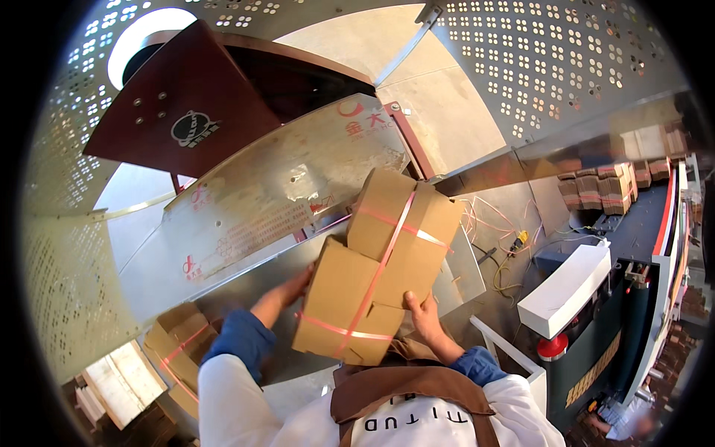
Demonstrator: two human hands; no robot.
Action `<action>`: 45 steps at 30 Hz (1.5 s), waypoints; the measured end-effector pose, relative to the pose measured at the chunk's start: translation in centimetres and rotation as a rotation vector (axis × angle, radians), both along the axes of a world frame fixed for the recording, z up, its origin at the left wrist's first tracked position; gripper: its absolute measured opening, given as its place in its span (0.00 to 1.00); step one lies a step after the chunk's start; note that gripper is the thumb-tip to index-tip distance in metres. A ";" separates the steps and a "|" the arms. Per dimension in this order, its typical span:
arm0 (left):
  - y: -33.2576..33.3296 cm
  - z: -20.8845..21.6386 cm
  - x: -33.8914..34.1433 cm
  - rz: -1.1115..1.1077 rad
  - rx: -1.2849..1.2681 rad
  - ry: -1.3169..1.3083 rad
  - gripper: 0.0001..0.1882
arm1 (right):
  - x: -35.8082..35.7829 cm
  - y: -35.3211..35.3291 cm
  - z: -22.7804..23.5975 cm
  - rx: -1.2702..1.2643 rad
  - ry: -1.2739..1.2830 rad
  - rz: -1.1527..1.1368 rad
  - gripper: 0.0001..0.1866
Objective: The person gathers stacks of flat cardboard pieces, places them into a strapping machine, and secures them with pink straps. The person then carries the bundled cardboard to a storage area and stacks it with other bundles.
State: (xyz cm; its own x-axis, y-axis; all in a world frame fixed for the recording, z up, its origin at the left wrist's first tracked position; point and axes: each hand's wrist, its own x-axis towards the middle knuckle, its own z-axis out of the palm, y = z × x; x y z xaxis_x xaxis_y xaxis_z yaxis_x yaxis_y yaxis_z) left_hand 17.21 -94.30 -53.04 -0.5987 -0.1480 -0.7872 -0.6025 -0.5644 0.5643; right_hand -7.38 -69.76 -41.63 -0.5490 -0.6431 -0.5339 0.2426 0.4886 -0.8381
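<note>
- Your strapped carton bundle (357, 290) is tilted between your hands, over the steel bench (463, 276); whether its underside rests there is hidden.
- Your right hand (428, 322) holds the right side, thumb on the face, fingers out of sight. If that thumb carries much of the load, the bundle could twist away.
- Your left hand (277, 296) is at the left side, fingers partly hidden; I cannot tell how tightly they close. A weak hold there could let that side drop.
- The cardboard is stepped, and pink straps (389, 249) bind it lengthwise and across. Uneven pull could make layers slide or a strap bite into an edge.
- The near end sits close to your brown apron (410, 387); folds could catch under it.
- A swing left could knock the second carton bundle (179, 344), just beyond the bench's left end.
- Past the bench's right corner, loose pink strapping (495, 212) and a yellow connector (519, 241) with its cable lie on the floor; a foot could snag there.
</note>
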 end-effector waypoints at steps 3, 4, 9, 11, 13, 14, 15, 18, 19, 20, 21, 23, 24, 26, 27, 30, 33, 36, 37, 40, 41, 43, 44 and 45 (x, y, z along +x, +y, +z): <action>6.2 2.3 0.4 0.105 0.098 0.027 0.36 | -2.7 0.7 2.4 0.003 -0.100 0.110 0.33; 7.9 3.1 0.0 0.124 0.121 0.041 0.36 | -3.2 0.9 2.3 -0.032 -0.060 0.129 0.33; 16.8 6.4 -2.0 0.325 0.218 0.073 0.38 | -5.7 0.7 0.4 -0.096 0.436 0.306 0.38; 20.3 7.9 -2.6 0.557 0.235 0.049 0.39 | -7.4 -0.5 -0.2 -0.160 0.344 0.383 0.38; 21.6 8.5 -4.0 0.898 0.246 0.063 0.39 | -9.8 -0.8 -1.6 -0.180 0.245 0.408 0.38; 21.9 9.3 -4.9 1.084 0.235 0.079 0.38 | -10.4 -0.7 -2.0 -0.199 0.197 0.401 0.37; 22.4 12.6 -6.9 1.185 0.121 0.284 0.36 | -11.1 -0.6 -2.5 -0.214 0.161 0.381 0.37; 23.9 15.2 -9.8 1.113 -0.198 0.250 0.39 | -11.8 -0.3 -1.1 -0.241 0.047 0.360 0.35; 23.6 15.6 -10.6 1.087 -0.077 0.131 0.37 | -12.1 -0.5 -0.5 -0.250 0.020 0.352 0.34; 22.6 15.3 -11.7 1.104 -0.093 0.132 0.35 | -12.6 -0.7 -0.8 -0.257 0.034 0.338 0.33; 21.8 15.2 -12.5 1.087 -0.115 0.138 0.35 | -13.3 -0.8 -1.5 -0.262 0.049 0.321 0.33; 19.8 15.3 -14.0 1.025 -0.142 0.134 0.35 | -14.7 -1.6 -2.3 -0.287 -0.008 0.270 0.31; 18.7 14.3 -14.3 0.986 -0.147 0.128 0.35 | -15.5 -2.0 -2.3 -0.253 0.008 0.251 0.30; 17.0 12.8 -15.4 0.947 -0.056 0.184 0.35 | -16.6 -3.2 -2.5 -0.297 0.088 0.277 0.27; 16.5 12.5 -15.3 0.965 0.011 0.222 0.36 | -16.7 -3.6 -1.1 -0.229 0.129 0.282 0.26; 16.5 12.8 -16.9 0.904 -0.165 0.107 0.36 | -18.0 -3.9 -0.9 -0.096 0.089 0.209 0.23; 17.1 15.8 -15.2 0.792 -0.297 0.071 0.39 | -19.1 -2.8 -2.9 -0.204 0.323 0.222 0.30; 17.1 14.1 -7.9 0.741 -0.591 0.088 0.41 | -16.7 -1.7 2.0 -0.268 0.906 0.148 0.29; 17.2 13.9 -4.0 0.712 -0.729 0.076 0.41 | -15.1 -1.6 4.5 -0.296 0.836 0.154 0.28; 16.0 16.2 12.7 0.672 -1.293 -0.359 0.44 | -6.9 -2.0 8.6 -0.365 0.607 0.261 0.27; 16.1 18.2 18.6 0.683 -1.457 -0.560 0.43 | -3.4 -2.3 9.3 -0.384 0.524 0.320 0.27; 16.8 20.0 29.9 0.731 -1.555 -1.032 0.42 | 5.7 -4.1 9.1 -0.384 0.416 0.584 0.26; 16.6 20.8 34.1 0.735 -1.468 -1.187 0.41 | 11.6 -4.9 9.8 -0.306 0.180 0.612 0.29; 16.5 21.4 37.8 0.726 -1.368 -1.336 0.40 | 15.8 -5.8 7.9 -0.333 0.279 0.811 0.32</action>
State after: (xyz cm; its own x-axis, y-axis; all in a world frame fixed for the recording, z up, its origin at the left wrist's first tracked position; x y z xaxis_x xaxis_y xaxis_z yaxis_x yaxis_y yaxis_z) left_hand 55.05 -77.83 -31.62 0.5657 -0.7968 0.2123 -0.8213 -0.5217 0.2308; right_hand 8.47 -75.57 -33.75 0.0563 -0.9842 -0.1680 -0.3014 0.1437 -0.9426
